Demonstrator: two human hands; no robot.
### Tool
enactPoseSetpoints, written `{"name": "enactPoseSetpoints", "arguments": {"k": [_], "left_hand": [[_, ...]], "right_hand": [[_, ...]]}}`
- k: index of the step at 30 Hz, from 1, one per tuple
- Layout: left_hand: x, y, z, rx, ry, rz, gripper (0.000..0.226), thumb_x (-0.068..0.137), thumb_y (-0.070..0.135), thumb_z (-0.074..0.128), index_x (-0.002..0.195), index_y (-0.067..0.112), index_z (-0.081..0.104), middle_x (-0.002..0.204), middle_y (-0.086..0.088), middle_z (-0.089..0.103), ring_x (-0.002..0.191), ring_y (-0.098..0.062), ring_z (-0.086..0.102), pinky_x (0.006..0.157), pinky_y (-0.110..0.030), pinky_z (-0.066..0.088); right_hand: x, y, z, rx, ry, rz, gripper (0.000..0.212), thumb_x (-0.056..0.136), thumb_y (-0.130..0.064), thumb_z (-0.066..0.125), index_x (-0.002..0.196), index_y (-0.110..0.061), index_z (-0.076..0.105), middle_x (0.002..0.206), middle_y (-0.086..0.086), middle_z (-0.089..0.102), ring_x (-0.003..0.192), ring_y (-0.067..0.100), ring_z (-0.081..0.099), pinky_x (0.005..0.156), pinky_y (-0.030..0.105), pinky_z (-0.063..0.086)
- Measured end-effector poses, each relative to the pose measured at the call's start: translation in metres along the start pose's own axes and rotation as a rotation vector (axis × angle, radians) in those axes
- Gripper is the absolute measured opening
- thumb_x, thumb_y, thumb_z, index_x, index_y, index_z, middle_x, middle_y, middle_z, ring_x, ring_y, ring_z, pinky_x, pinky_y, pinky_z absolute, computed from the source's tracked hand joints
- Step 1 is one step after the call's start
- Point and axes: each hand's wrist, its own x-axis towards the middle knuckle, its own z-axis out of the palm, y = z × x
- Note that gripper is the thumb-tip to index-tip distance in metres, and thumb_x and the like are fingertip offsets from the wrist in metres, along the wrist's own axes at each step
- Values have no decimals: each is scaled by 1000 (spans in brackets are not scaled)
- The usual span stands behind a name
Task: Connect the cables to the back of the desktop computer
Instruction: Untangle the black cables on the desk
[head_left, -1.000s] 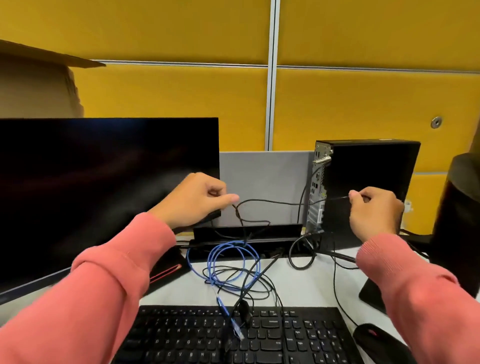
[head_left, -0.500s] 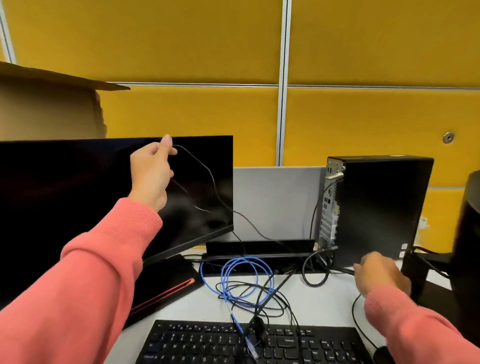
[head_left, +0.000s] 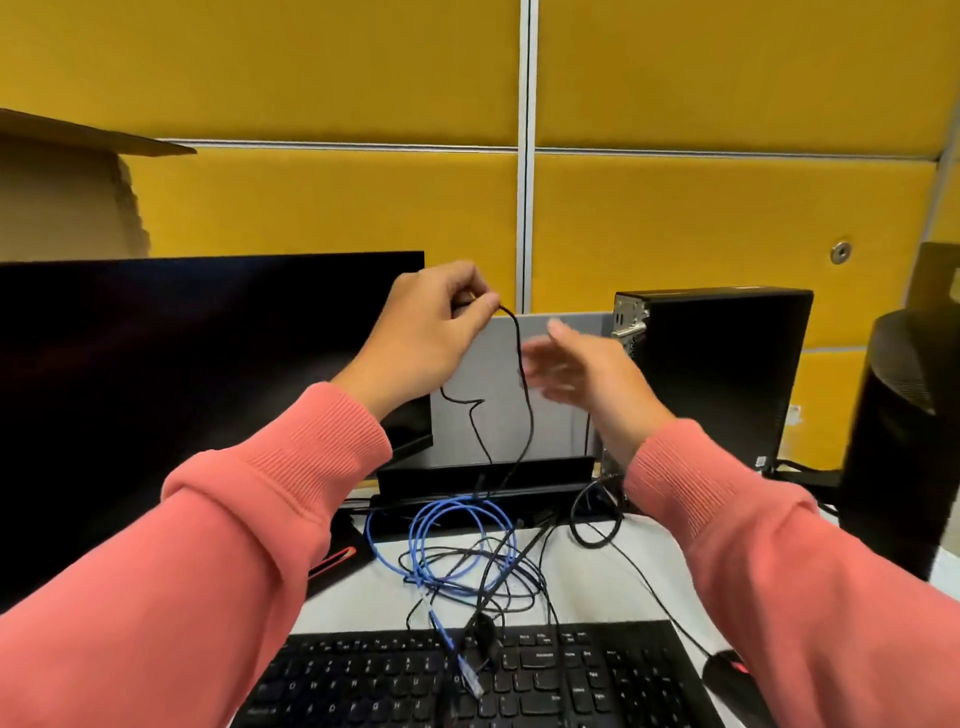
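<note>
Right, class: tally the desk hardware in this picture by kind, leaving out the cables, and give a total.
Monitor: 1
Desktop computer: 1
Keyboard: 1
Mouse: 1
Total: 4

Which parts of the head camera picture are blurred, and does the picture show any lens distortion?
Head view: the right hand is smeared by motion blur, its fingers indistinct; the left hand, pinching the black cable, is sharp. Wide-angle distortion bends the partition rail and the monitor.
</note>
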Motion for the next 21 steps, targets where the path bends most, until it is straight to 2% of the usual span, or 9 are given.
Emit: {"name": "enactPoseSetpoints", "arguments": {"k": [3, 5, 6, 8, 10, 14, 16, 19, 21], "left_hand": [[1, 10, 2, 17, 4, 71, 15, 99, 23, 68, 87, 14, 71, 59, 7, 58, 57, -6, 47, 52, -14, 33], [3, 10, 0, 3, -12, 75, 16, 99, 27, 68, 88, 15, 71, 58, 8, 54, 56, -7, 45, 52, -16, 31], [3, 7, -2, -5, -44, 58, 20, 99, 31, 68, 88, 15, 71, 60, 4, 52, 56, -7, 43, 53, -19, 31], [2, -7, -5, -26, -141, -27, 31, 101, 39, 63, 83, 14, 71, 64, -7, 50, 58, -9, 43, 56, -23, 36], [-3, -26, -6, -43, -193, -148, 42, 103, 46, 55, 78, 15, 69, 69, -13, 52, 63, -15, 49, 64, -29, 43], [-18, -60, -9, -104, -181, -286, 38, 103, 42, 58, 76, 16, 62, 74, -5, 55, 72, -15, 53, 78, -36, 50], [-24, -68, -11, -55, -173, -291, 36, 103, 42, 58, 77, 18, 62, 77, -13, 58, 74, -20, 57, 82, -41, 54], [-24, -62, -10, -103, -118, -263, 30, 106, 34, 55, 85, 14, 64, 93, -25, 63, 82, -28, 62, 82, -38, 59], [-16, -47, -7, -101, -74, -187, 28, 106, 34, 55, 87, 15, 66, 88, -26, 60, 70, -19, 54, 68, -34, 52]], "right_hand": [[-3, -36, 10, 13, -105, -103, 27, 103, -29, 56, 98, -9, 74, 63, -3, 64, 55, 10, 60, 64, 30, 52], [-3, -46, 5, -152, -46, -164, 30, 103, -26, 58, 90, -5, 74, 46, -17, 49, 43, -1, 43, 52, 19, 36], [-4, -50, 0, -230, 8, -194, 31, 102, -26, 59, 88, -4, 75, 47, -19, 52, 45, -4, 47, 54, 17, 33], [-1, -53, -13, -268, 149, -210, 31, 101, -26, 62, 82, -5, 77, 70, -17, 69, 67, -11, 57, 63, 19, 36], [4, -46, -28, -281, 352, -171, 31, 99, -28, 64, 77, -11, 77, 88, -6, 74, 83, 0, 61, 68, 22, 40], [9, -17, -56, -412, 695, -85, 27, 97, -27, 64, 79, -13, 78, 84, 2, 73, 84, 20, 66, 67, 25, 44], [6, -6, -68, -406, 835, -56, 27, 98, -25, 61, 81, -10, 76, 82, 6, 71, 83, 25, 67, 67, 26, 46], [8, 11, -82, -468, 848, 11, 17, 98, -19, 59, 94, -17, 75, 96, 8, 71, 96, 30, 67, 81, 34, 48], [7, 16, -79, -675, 717, 123, 38, 92, -12, 58, 125, -28, 67, 124, 7, 62, 119, 33, 54, 100, 44, 40]]}}
